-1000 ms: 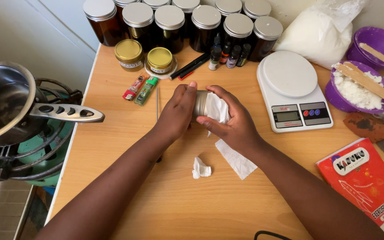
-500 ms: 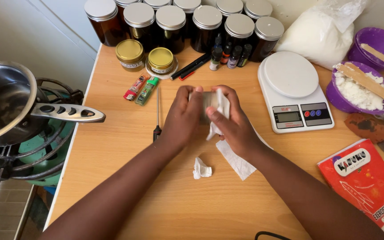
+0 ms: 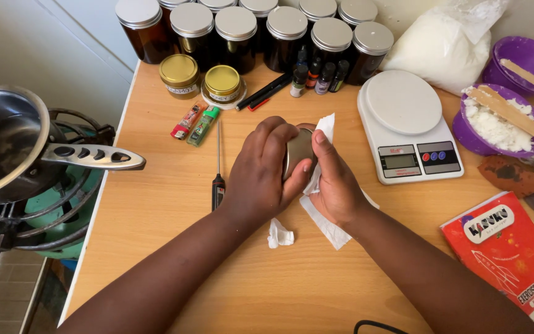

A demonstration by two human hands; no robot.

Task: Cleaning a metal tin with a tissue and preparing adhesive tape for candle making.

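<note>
My left hand is wrapped around a small round metal tin, fingers curled over its top and side, thumb underneath; tin sits tilted, lifted off the wooden table, about mid-table in front of me. My right hand is closed on a white tissue, thumb pressing it against the tin's right edge; the tissue sticks up above the thumb and more of it trails down under the palm onto the table. Can't tell what's inside the tin, my fingers cover the opening. A small crumpled tissue scrap lies on the table just below my hands, not touching them. Left of my left hand: a probe thermometer with a black handle, lying roughly vertical, close to the wrist. Further up-left, two lighters, one red and one green, side by side. Behind those, two short gold-lidded jars, and along the back edge a row of dark amber jars with silver lids. Small dropper bottles and a couple of black pens sit in front of that row. Right of my hands: white digital kitchen scale, near but apart. Beyond it, a clear bag of white flakes and two purple bowls, the nearer one holding white flakes with a flat wooden stick across it. Red exercise book at lower right. Off the table's left edge, a steel saucepan sits on a green gas burner.
</note>
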